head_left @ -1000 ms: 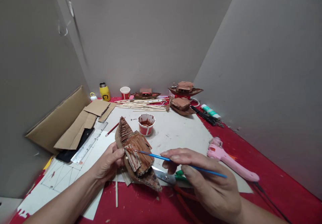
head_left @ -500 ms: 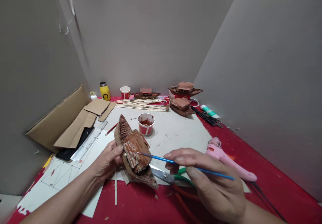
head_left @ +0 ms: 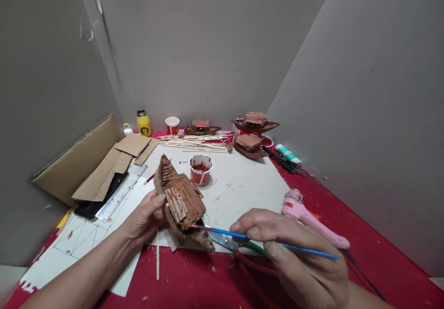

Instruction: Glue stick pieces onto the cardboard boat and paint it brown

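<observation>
A small cardboard model boat [head_left: 185, 198] with a cabin roof is gripped at its left side by my left hand [head_left: 147, 216]. Its roof is streaked with brown paint, and pale patches show along the left edge. Pinched in my right hand [head_left: 291, 249] is a blue paintbrush [head_left: 222, 231], its bristles at the lower edge of the roof, apparently touching it. Just beyond the boat stands a paper cup of brown paint [head_left: 201, 170]. Scissors [head_left: 225, 240] with green and red handles lie beneath, partly covered by my right hand.
Brown model boats [head_left: 249, 145] and thin wooden sticks [head_left: 194, 142] lie at the back. Cardboard pieces [head_left: 104, 170] and a clear ruler [head_left: 121, 193] are at left. On the right is a pink glue gun [head_left: 312, 219] with its cable. A yellow bottle [head_left: 143, 124] stands by the wall.
The brush tip has moved from the middle of the roof's left part down to its lower edge. My left hand and the boat have shifted slightly left and up.
</observation>
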`<move>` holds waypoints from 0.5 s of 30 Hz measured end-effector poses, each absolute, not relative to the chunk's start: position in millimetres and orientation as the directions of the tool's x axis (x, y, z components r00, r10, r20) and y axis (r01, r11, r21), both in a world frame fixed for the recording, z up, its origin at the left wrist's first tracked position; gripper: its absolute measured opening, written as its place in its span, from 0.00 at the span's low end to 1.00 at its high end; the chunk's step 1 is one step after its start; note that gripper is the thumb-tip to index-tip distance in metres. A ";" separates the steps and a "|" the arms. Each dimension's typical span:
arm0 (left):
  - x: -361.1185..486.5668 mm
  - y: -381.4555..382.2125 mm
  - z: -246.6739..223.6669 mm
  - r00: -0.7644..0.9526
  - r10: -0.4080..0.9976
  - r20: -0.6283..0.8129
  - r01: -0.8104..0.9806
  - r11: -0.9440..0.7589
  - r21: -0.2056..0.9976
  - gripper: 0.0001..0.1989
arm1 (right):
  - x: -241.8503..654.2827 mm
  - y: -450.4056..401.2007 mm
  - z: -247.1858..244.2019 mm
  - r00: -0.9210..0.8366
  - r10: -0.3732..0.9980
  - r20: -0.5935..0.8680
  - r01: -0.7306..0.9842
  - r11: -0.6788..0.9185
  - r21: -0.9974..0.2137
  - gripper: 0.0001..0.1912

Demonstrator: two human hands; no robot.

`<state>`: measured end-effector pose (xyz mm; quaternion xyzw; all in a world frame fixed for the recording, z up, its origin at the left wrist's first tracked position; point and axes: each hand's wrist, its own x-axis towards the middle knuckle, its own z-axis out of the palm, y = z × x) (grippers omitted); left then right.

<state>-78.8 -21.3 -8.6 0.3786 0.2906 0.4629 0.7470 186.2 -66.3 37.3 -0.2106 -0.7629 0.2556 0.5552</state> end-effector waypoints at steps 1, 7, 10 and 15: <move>-79.3 -21.5 -9.1 0.400 0.913 -0.078 -0.475 0.279 0.835 0.34 | 186.3 -65.8 36.8 -0.266 0.615 0.742 0.042 0.777 -0.628 0.14; -79.4 -24.2 -11.8 0.410 0.907 -0.097 -0.449 0.293 0.844 0.30 | 180.5 -60.5 31.9 -0.204 0.605 0.770 0.093 0.795 -0.600 0.16; -77.0 -24.0 -9.5 0.470 0.881 -0.050 -0.456 0.291 0.841 0.33 | 177.5 -59.2 31.3 -0.266 0.564 0.782 0.102 0.823 -0.559 0.19; -79.6 -22.5 -10.9 0.407 0.910 -0.081 -0.464 0.282 0.840 0.33 | 179.5 -62.1 32.4 -0.298 0.544 0.785 0.125 0.837 -0.533 0.20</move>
